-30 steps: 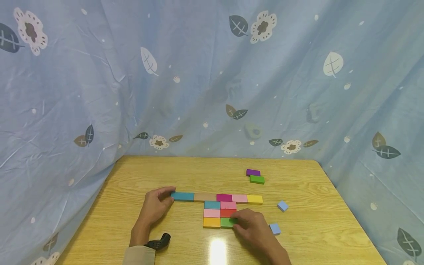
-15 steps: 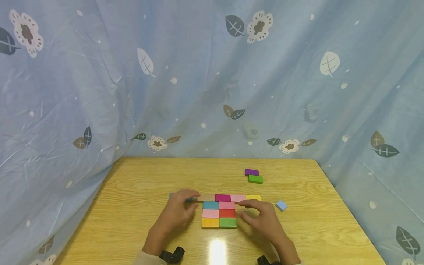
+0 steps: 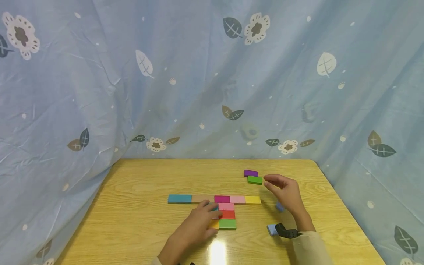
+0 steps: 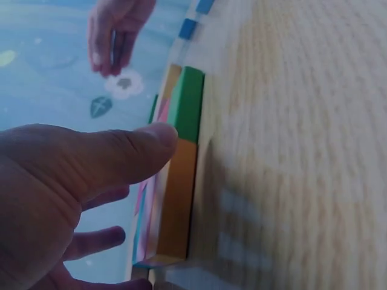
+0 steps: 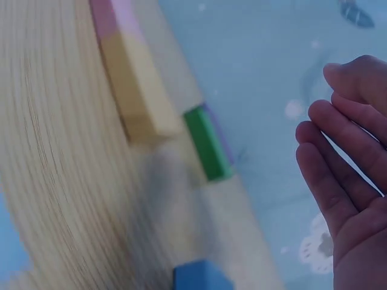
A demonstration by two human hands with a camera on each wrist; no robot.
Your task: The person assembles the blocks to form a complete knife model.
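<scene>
My left hand (image 3: 195,225) is over the left column of a small stack of flat coloured blocks, hiding most of that column; its fingers are spread and hold nothing. In the left wrist view the thumb lies by the orange block (image 4: 178,202) and the green block (image 4: 188,103); contact cannot be told. My right hand (image 3: 285,193) hovers empty just right of a bright green block (image 3: 255,180), which lies against a purple block (image 3: 250,173). Red (image 3: 227,214), pink (image 3: 226,206) and green blocks show in the right column.
Above the columns runs a row with a blue block (image 3: 180,198), a tan block (image 3: 198,198), a magenta block (image 3: 222,199), a pink block (image 3: 237,199) and a yellow block (image 3: 253,200). Two light blue blocks (image 3: 272,229) lie at right, partly covered. A patterned curtain (image 3: 205,73) hangs behind the table.
My left hand has moved right from the row's blue end onto the columns. My right hand has left the columns and moved up and right towards the bright green block.
</scene>
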